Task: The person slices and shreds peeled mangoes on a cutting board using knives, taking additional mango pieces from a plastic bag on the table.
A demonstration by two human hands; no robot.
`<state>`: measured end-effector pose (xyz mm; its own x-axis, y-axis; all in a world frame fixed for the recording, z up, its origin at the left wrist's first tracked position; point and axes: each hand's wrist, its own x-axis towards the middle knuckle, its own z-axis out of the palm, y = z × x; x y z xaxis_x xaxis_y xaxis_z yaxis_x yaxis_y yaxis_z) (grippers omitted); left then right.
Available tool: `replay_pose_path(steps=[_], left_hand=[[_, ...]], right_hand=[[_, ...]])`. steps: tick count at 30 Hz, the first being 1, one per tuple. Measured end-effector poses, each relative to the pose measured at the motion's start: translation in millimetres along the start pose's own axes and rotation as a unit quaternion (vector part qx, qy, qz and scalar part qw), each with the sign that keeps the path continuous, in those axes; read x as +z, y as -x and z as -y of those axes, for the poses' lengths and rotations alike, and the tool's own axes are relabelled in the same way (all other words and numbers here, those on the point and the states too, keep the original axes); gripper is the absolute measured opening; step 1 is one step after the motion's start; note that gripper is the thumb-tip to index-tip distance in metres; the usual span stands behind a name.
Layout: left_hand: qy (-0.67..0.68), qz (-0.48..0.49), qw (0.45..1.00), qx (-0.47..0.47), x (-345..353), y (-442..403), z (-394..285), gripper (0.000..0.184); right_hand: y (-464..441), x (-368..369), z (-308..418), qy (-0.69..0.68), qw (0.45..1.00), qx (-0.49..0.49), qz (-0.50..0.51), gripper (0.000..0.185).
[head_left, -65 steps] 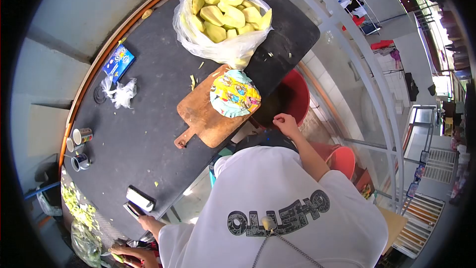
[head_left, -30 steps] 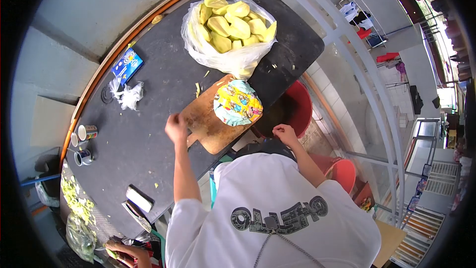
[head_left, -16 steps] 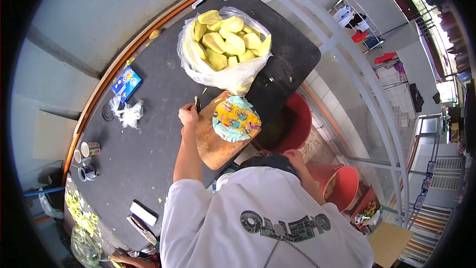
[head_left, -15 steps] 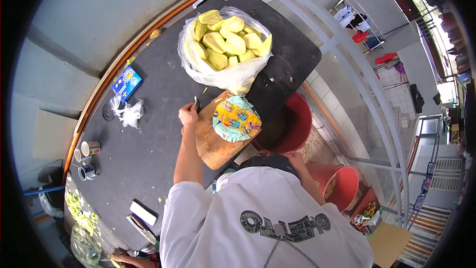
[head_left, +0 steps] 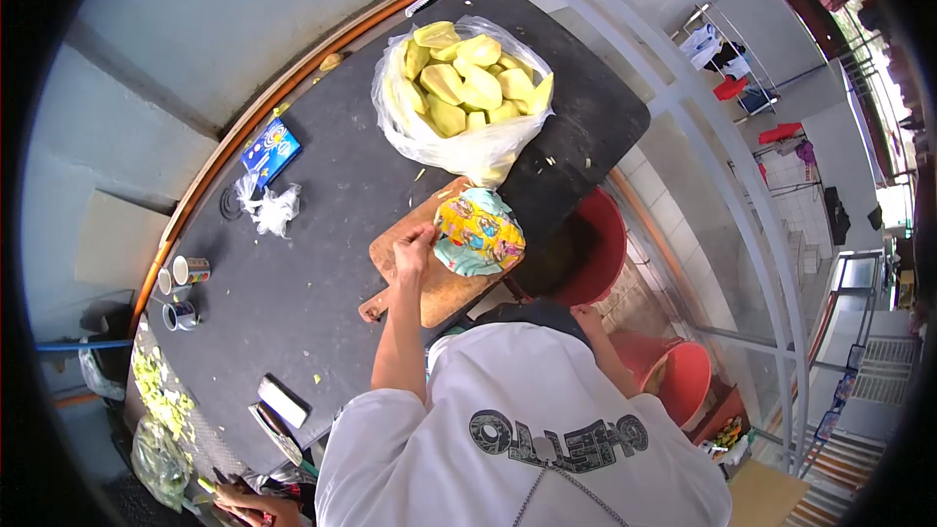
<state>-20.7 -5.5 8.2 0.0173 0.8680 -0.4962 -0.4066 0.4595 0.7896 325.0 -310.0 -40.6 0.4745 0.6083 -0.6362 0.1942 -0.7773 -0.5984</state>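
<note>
A wooden cutting board (head_left: 444,303) lies on the dark table, its handle toward the left. On it rests a yellow and teal patterned cloth (head_left: 480,230), rounded like a cap. My left hand (head_left: 414,246) is over the board with its fingertips pinched at the cloth's left edge. Down by my waist, near a red bucket (head_left: 617,244), is my right hand (head_left: 588,318); its fingers are too small and partly hidden to read. Just beyond the board stands a clear plastic bag (head_left: 444,151) full of peeled, pale yellow-green pieces (head_left: 480,88).
A blue packet (head_left: 270,150), a knotted white bag (head_left: 277,210) and several cups (head_left: 180,315) sit on the left. A phone (head_left: 283,400) lies near me. Another person's hand (head_left: 244,503) shows at lower left. A second red bucket (head_left: 688,381) stands right.
My left hand has moved right, from beside the board to the patterned cloth's edge. The cloth's left side has shifted shape. The whole view has slid slightly.
</note>
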Motion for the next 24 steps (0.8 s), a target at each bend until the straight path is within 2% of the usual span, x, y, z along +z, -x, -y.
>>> replay_pose_path(steps=[2, 6, 8, 12, 15, 19, 24], left_hand=[[-0.017, 0.048, 0.999, -0.010, 13, 9, 13, 0.018], [-0.018, 0.079, 0.996, -0.023, 51, 32, 24, 0.018], [-0.044, 0.091, 0.994, -0.028, 68, 45, 25, 0.019], [-0.006, 0.138, 0.989, -0.044, 90, 59, 37, 0.020], [-0.020, 0.136, 0.990, -0.033, 90, 62, 39, 0.021], [-0.042, 0.080, 0.996, 0.004, 72, 51, 35, 0.026], [-0.055, 0.016, 0.998, -0.006, 46, 31, 1, 0.026]], right_hand=[[0, -1, -1, 0.035, 0.999, -0.001, 0.012, 0.023], [-2, 4, -17, 0.022, 0.999, -0.029, 0.008, 0.023], [-1, 7, -19, -0.043, 0.997, -0.059, -0.028, 0.021], [1, 10, -17, -0.031, 0.998, -0.037, -0.045, 0.020], [-7, 14, -24, -0.053, 0.998, -0.020, -0.037, 0.020], [-3, 11, -15, -0.050, 0.998, 0.001, -0.034, 0.021], [-9, 11, -19, -0.035, 0.999, -0.012, -0.021, 0.022]])
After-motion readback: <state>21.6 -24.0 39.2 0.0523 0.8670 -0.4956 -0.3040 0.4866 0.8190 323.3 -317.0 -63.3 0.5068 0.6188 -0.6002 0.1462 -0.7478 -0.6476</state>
